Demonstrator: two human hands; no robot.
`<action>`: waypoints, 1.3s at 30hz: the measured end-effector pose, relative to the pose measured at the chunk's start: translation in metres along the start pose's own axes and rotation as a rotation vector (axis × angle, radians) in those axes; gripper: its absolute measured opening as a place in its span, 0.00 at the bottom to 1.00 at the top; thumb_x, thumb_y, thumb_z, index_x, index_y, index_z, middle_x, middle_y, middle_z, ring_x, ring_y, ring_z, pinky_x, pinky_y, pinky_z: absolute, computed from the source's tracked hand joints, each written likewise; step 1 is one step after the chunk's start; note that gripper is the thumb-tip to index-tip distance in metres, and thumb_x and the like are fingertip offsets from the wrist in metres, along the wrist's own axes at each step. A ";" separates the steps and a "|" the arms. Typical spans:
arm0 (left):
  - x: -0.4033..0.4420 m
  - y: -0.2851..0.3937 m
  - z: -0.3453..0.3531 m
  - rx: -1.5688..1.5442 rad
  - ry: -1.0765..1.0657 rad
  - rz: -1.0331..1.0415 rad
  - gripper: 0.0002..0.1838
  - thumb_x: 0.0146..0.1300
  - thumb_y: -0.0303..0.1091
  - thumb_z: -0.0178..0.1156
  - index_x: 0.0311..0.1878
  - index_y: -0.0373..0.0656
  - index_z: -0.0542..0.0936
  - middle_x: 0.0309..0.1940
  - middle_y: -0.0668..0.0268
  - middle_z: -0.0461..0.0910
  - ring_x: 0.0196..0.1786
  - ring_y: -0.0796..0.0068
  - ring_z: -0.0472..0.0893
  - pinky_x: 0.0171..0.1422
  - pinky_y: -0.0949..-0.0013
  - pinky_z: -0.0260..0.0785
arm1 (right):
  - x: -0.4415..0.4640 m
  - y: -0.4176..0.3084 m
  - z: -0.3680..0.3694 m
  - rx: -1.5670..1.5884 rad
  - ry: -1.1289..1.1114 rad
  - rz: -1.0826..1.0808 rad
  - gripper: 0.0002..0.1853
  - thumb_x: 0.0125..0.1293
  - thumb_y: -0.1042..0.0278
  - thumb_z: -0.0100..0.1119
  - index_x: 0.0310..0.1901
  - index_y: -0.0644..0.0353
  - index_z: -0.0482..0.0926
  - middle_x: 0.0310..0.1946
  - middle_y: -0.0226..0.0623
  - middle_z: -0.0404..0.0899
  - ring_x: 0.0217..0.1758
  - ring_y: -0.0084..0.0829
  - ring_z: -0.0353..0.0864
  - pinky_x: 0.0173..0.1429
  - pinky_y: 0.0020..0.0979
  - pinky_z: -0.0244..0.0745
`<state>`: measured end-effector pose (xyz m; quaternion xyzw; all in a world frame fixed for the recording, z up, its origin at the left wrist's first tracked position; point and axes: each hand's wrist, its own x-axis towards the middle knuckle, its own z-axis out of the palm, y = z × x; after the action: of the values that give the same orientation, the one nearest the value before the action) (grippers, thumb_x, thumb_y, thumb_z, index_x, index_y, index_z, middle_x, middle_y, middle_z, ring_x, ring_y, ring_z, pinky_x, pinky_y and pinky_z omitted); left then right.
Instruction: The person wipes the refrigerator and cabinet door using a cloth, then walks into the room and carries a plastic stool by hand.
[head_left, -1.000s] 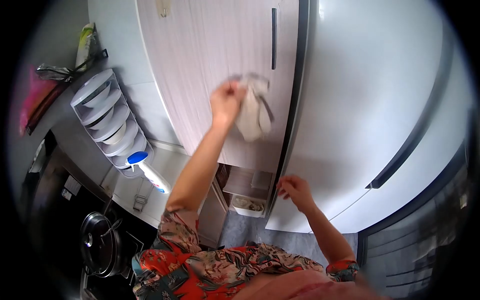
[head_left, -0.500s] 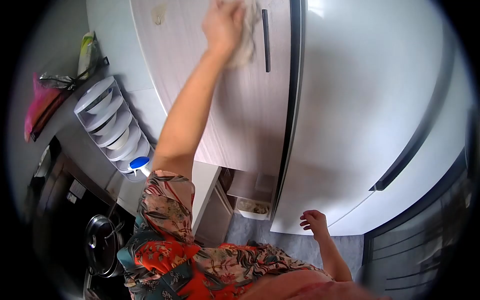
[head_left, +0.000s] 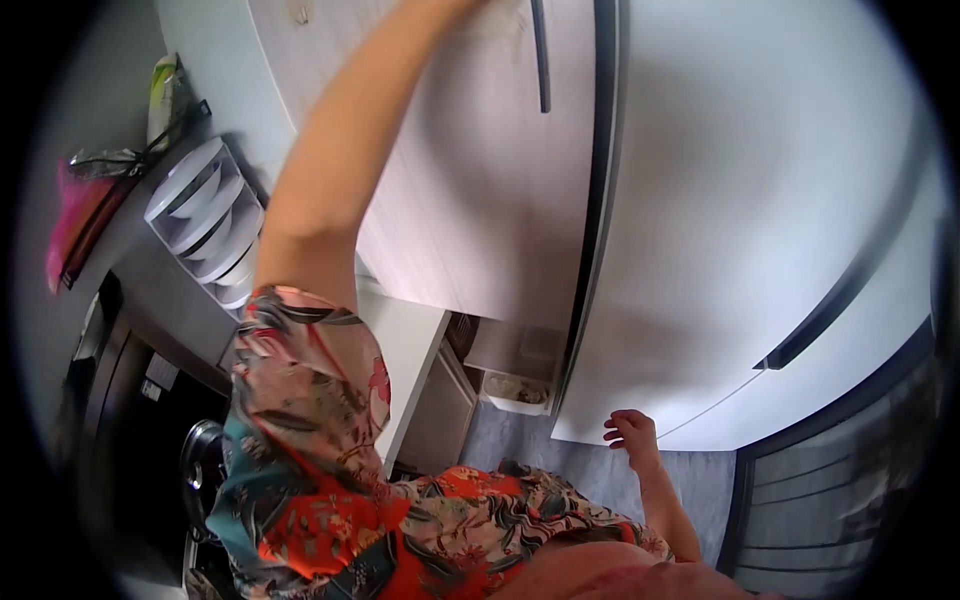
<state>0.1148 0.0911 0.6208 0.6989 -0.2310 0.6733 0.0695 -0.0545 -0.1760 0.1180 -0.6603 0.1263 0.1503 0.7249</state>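
My left arm reaches up across the pale wood-grain cabinet door (head_left: pixel 490 190). Only the wrist edge of my left hand (head_left: pixel 462 6) shows at the top border; its fingers are cut off. Beside the wrist, part of a pale cloth (head_left: pixel 497 20) lies against the door, left of the dark vertical handle (head_left: pixel 541 55). Half a second ago the hand was closed on this cloth. Low on the right, my right hand (head_left: pixel 630 438) hangs in front of the white glossy door (head_left: pixel 680 230), fingers loosely bent and apart, holding nothing.
A tiered white rack (head_left: pixel 210 225) stands on the left, near a wall shelf with a pink bag (head_left: pixel 75 220). Below it are a dark stove area and a lidded pot (head_left: pixel 203 470). A white counter (head_left: pixel 405 350) and a white bin (head_left: pixel 516 392) lie below the cabinet.
My left hand has gone further up, mostly out of the picture, with the cloth. The view has shifted slightly. My right hand stays in nearly the same place.
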 end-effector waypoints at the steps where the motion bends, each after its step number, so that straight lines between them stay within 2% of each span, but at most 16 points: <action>1: -0.021 -0.008 0.010 -0.046 0.051 0.113 0.07 0.52 0.26 0.56 0.35 0.40 0.79 0.33 0.56 0.73 0.35 0.58 0.75 0.39 0.62 0.68 | -0.002 -0.002 0.000 0.007 -0.008 -0.002 0.11 0.60 0.70 0.49 0.41 0.65 0.73 0.31 0.39 0.78 0.26 0.28 0.78 0.26 0.25 0.72; 4: -0.097 -0.014 0.023 0.064 0.042 0.040 0.06 0.51 0.30 0.61 0.34 0.43 0.81 0.28 0.61 0.75 0.29 0.61 0.75 0.33 0.65 0.68 | -0.003 0.003 0.001 0.010 -0.002 0.024 0.11 0.60 0.69 0.49 0.41 0.65 0.73 0.31 0.38 0.78 0.26 0.28 0.78 0.26 0.25 0.72; 8: -0.174 0.016 0.027 -0.350 0.056 -0.137 0.10 0.48 0.26 0.60 0.36 0.46 0.80 0.29 0.63 0.74 0.30 0.61 0.75 0.32 0.64 0.69 | -0.007 0.011 0.001 -0.047 -0.029 0.049 0.10 0.60 0.69 0.49 0.41 0.64 0.73 0.31 0.38 0.78 0.26 0.28 0.78 0.25 0.25 0.72; 9: -0.174 0.017 0.022 -0.324 0.033 -0.124 0.07 0.52 0.25 0.59 0.35 0.44 0.81 0.29 0.61 0.75 0.30 0.66 0.77 0.33 0.71 0.69 | -0.007 0.012 0.003 -0.044 -0.035 0.050 0.10 0.60 0.69 0.49 0.41 0.64 0.73 0.31 0.38 0.78 0.26 0.28 0.78 0.25 0.25 0.72; 12: -0.138 -0.012 0.022 -0.109 0.043 0.047 0.09 0.52 0.25 0.57 0.37 0.45 0.81 0.26 0.62 0.76 0.27 0.66 0.77 0.34 0.71 0.70 | -0.008 0.011 -0.003 -0.059 -0.036 0.057 0.10 0.59 0.69 0.50 0.41 0.64 0.73 0.30 0.38 0.78 0.25 0.28 0.78 0.25 0.24 0.72; 13: -0.116 -0.010 0.012 0.016 -0.085 -0.072 0.10 0.51 0.27 0.58 0.39 0.43 0.80 0.25 0.60 0.79 0.26 0.69 0.78 0.34 0.72 0.70 | -0.008 0.012 -0.003 -0.066 -0.035 0.059 0.10 0.59 0.69 0.50 0.41 0.64 0.73 0.30 0.38 0.78 0.25 0.28 0.78 0.25 0.24 0.72; 16: -0.116 0.007 0.016 -0.214 0.051 -0.066 0.07 0.52 0.26 0.55 0.35 0.40 0.79 0.31 0.56 0.74 0.33 0.57 0.76 0.36 0.61 0.68 | -0.015 0.014 -0.002 -0.057 -0.039 0.089 0.10 0.59 0.68 0.50 0.40 0.64 0.73 0.30 0.38 0.78 0.25 0.28 0.78 0.24 0.24 0.72; 20: -0.146 0.011 0.011 -0.472 -0.079 -0.219 0.09 0.51 0.22 0.56 0.36 0.39 0.80 0.31 0.57 0.77 0.34 0.64 0.77 0.40 0.67 0.71 | -0.018 0.031 -0.001 -0.046 -0.045 0.109 0.10 0.59 0.69 0.50 0.40 0.64 0.73 0.30 0.38 0.78 0.25 0.28 0.78 0.24 0.25 0.72; 21: -0.139 0.010 0.003 -0.459 -0.267 -0.334 0.10 0.50 0.20 0.56 0.37 0.39 0.81 0.33 0.57 0.78 0.35 0.67 0.78 0.42 0.70 0.71 | -0.021 0.032 -0.003 -0.054 -0.055 0.119 0.10 0.59 0.69 0.50 0.40 0.65 0.73 0.30 0.38 0.78 0.25 0.27 0.78 0.25 0.25 0.73; 24: -0.111 -0.010 -0.005 -0.395 -0.430 -0.253 0.11 0.51 0.19 0.55 0.38 0.38 0.80 0.33 0.57 0.78 0.36 0.67 0.78 0.42 0.71 0.70 | -0.030 0.025 -0.004 -0.061 -0.031 0.116 0.11 0.59 0.69 0.49 0.41 0.65 0.73 0.31 0.39 0.78 0.26 0.27 0.78 0.26 0.25 0.72; 27: -0.099 -0.007 0.004 -0.491 -0.234 -0.405 0.12 0.51 0.20 0.54 0.39 0.37 0.80 0.33 0.56 0.78 0.35 0.67 0.78 0.42 0.71 0.70 | -0.031 0.033 -0.009 -0.036 -0.011 0.132 0.11 0.59 0.69 0.49 0.41 0.65 0.72 0.31 0.39 0.77 0.26 0.28 0.78 0.26 0.25 0.72; 31: -0.123 0.009 0.010 -0.509 -0.279 -0.302 0.09 0.51 0.24 0.55 0.37 0.36 0.79 0.31 0.55 0.77 0.31 0.67 0.77 0.38 0.68 0.69 | -0.033 0.047 -0.013 0.005 -0.028 0.145 0.11 0.59 0.70 0.49 0.41 0.65 0.73 0.31 0.39 0.77 0.26 0.28 0.78 0.26 0.25 0.72; 34: -0.140 0.003 0.003 -0.196 -0.548 -0.329 0.12 0.49 0.29 0.59 0.39 0.41 0.80 0.25 0.59 0.80 0.27 0.70 0.79 0.36 0.70 0.71 | -0.035 0.050 -0.015 0.013 -0.045 0.140 0.11 0.58 0.70 0.49 0.41 0.65 0.73 0.31 0.38 0.77 0.26 0.28 0.78 0.25 0.24 0.72; 35: -0.161 0.002 0.005 -0.117 -0.620 -0.186 0.13 0.48 0.30 0.60 0.40 0.39 0.80 0.30 0.58 0.81 0.31 0.73 0.80 0.38 0.70 0.71 | -0.037 0.049 -0.017 0.001 -0.031 0.149 0.11 0.58 0.70 0.49 0.41 0.65 0.73 0.31 0.38 0.77 0.25 0.28 0.78 0.25 0.25 0.72; 37: -0.189 -0.001 0.007 -0.230 -0.452 -0.174 0.15 0.49 0.32 0.61 0.42 0.41 0.79 0.32 0.59 0.81 0.32 0.73 0.79 0.39 0.72 0.71 | -0.035 0.045 -0.016 -0.011 -0.001 0.155 0.10 0.58 0.70 0.49 0.41 0.65 0.73 0.30 0.38 0.78 0.25 0.28 0.78 0.25 0.25 0.72; 39: -0.183 -0.006 0.012 -0.218 -0.197 -0.367 0.15 0.51 0.33 0.61 0.43 0.41 0.78 0.28 0.59 0.80 0.32 0.72 0.78 0.39 0.72 0.70 | -0.033 0.047 -0.023 -0.004 -0.011 0.131 0.11 0.58 0.70 0.49 0.41 0.64 0.73 0.30 0.38 0.78 0.25 0.28 0.78 0.25 0.25 0.72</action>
<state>0.1310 0.1339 0.4429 0.7798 -0.1770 0.5491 0.2429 -0.1031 -0.1968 0.0848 -0.6513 0.1648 0.2015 0.7128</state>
